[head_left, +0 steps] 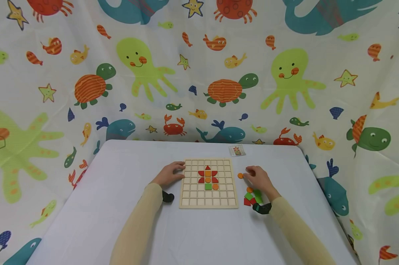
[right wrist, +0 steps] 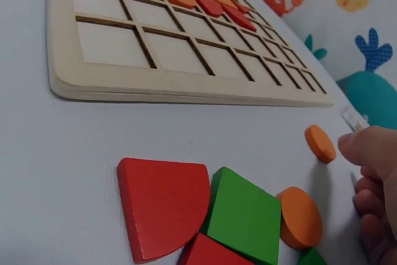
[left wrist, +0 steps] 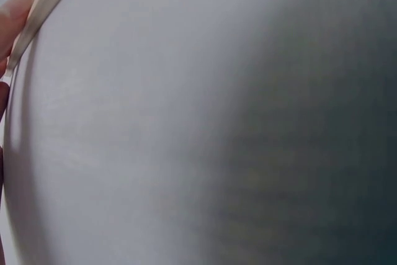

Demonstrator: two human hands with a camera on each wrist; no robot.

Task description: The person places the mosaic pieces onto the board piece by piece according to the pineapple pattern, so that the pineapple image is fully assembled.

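Note:
A square wooden grid board (head_left: 189, 203) lies on the table with red, orange and green flat pieces in its middle cells. My left hand (head_left: 168, 174) touches its left edge, thumb and fingers spread apart. In the left wrist view only parts of the thumb (left wrist: 13, 17) and fingers show at the board's rim. Right of the board, my right hand (head_left: 259, 179) is beside an orange disc (right wrist: 320, 144), with the thumb tip very near it. The fingers are loosely bent. Below lie a second orange disc (right wrist: 301, 217), a green square (right wrist: 243, 215) and a red rounded piece (right wrist: 164, 206).
A small picture card (head_left: 237, 150) lies beyond the board near the table's far edge. More green and red pieces sit under the right wrist. White cloth covers the table (head_left: 199, 235). A curtain (head_left: 199, 73) printed with sea animals hangs behind.

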